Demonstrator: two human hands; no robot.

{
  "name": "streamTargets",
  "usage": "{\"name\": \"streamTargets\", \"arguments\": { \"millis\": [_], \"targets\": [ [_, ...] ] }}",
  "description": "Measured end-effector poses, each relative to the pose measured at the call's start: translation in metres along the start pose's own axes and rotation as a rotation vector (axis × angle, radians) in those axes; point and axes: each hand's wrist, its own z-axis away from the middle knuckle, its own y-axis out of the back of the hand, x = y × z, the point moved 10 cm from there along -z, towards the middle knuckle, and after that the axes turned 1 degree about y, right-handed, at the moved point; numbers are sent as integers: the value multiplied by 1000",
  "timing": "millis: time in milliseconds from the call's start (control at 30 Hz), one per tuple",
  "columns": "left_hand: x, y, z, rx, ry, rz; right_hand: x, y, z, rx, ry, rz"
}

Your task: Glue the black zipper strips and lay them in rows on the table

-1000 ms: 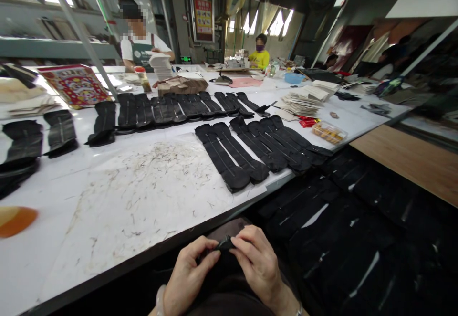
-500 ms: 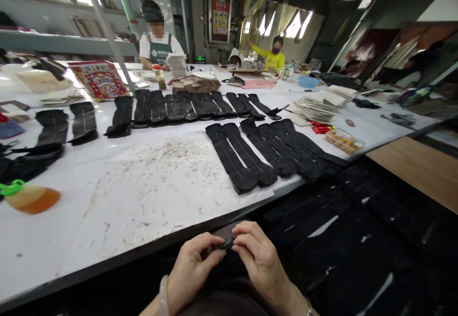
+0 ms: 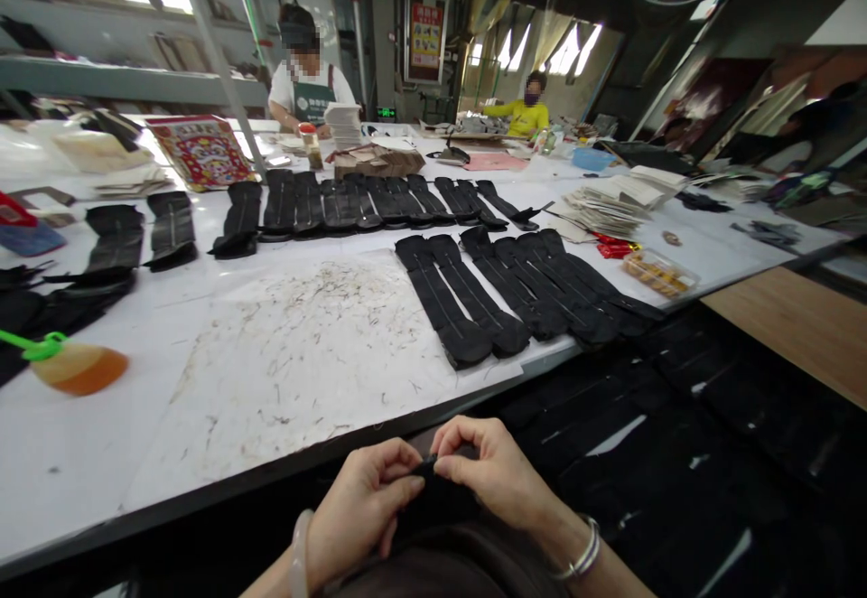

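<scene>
My left hand [image 3: 362, 508] and my right hand [image 3: 498, 476] meet below the near edge of the white table [image 3: 81, 481], over my lap. Both pinch a piece of black fabric [image 3: 433, 490] between thumb and fingers, and it hangs down between them. On the table just beyond lies a row of long black fabric pieces [image 3: 508, 286]. A second row of black pieces [image 3: 358, 200] runs further back. More black pieces [image 3: 108, 250] lie at the left.
An orange scoop with a green handle [image 3: 71, 365] lies at the left. Paper stacks [image 3: 602, 205] and a clear snack box [image 3: 654, 273] sit at the right. More black fabric [image 3: 684, 417] is piled low on the right. Two people [image 3: 308, 83] work at the far end.
My view has shifted left and slightly down. My hands have drawn closer together on the black fabric, and the right hand has turned so that its wrist bangle shows.
</scene>
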Motion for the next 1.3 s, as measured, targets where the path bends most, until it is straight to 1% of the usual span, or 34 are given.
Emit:
{"name": "streamTargets", "arguments": {
  "millis": [200, 333, 433, 567, 700, 867, 1067, 1300],
  "targets": [
    [-1, 3, 2, -55, 66, 173, 3, -11, -6, -64, -87, -155],
    [1, 13, 8, -10, 101, 231, 3, -21, -10, -109, -116, -221],
    [1, 21, 12, 37, 108, 240, 1, -26, -13, -107, -102, -220],
    [-1, 31, 14, 95, 99, 311, -8, -29, -16, -55, -21, -184],
    [-2, 38, 18, 128, 100, 359, -21, -28, -13, 26, 88, -66],
    [3, 49, 22, 179, 78, 351, -27, -26, -4, 165, 242, -8],
    [2, 65, 28, 235, 62, 347, -15, -30, 6, 258, 276, 82],
    [5, 73, 32, 258, 42, 222, -18, -35, 5, 280, 337, 17]
  ]
}}
